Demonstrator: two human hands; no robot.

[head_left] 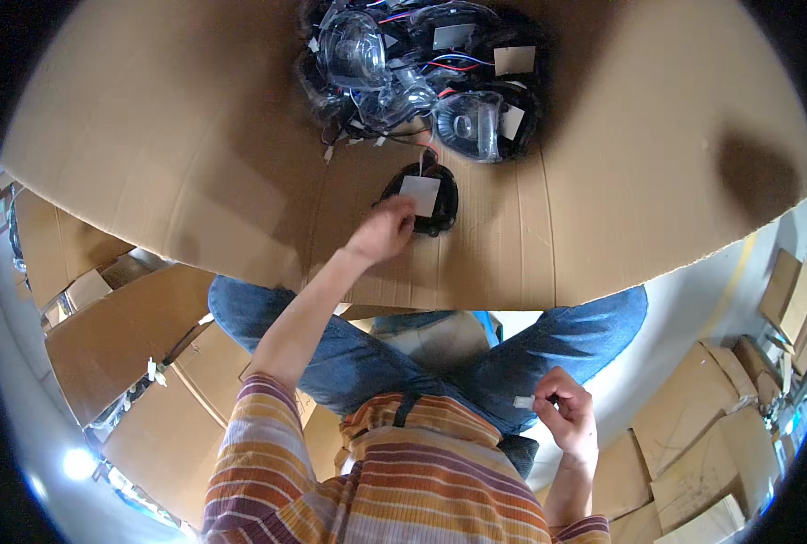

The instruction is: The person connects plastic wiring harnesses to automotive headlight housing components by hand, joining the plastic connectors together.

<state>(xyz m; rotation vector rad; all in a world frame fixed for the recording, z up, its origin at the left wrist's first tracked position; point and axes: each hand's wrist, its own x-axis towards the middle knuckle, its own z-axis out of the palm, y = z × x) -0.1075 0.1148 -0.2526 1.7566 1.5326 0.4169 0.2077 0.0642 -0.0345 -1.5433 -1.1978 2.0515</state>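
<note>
On the cardboard surface in front of me lies a rounded black lamp housing with a white rectangular label on it. My left hand is at the housing's lower left edge, its fingers curled over the rim beside the label. The fingers are slightly blurred and partly hide that edge. Lower down, above my right thigh, my right hand pinches a small white tag between thumb and fingers. Thin wires come off the housing's top.
A pile of clear-lensed lamps with black housings and coloured wires sits at the far side of the cardboard. Cardboard boxes stand on the floor at the left and right. My legs are below the cardboard's near edge.
</note>
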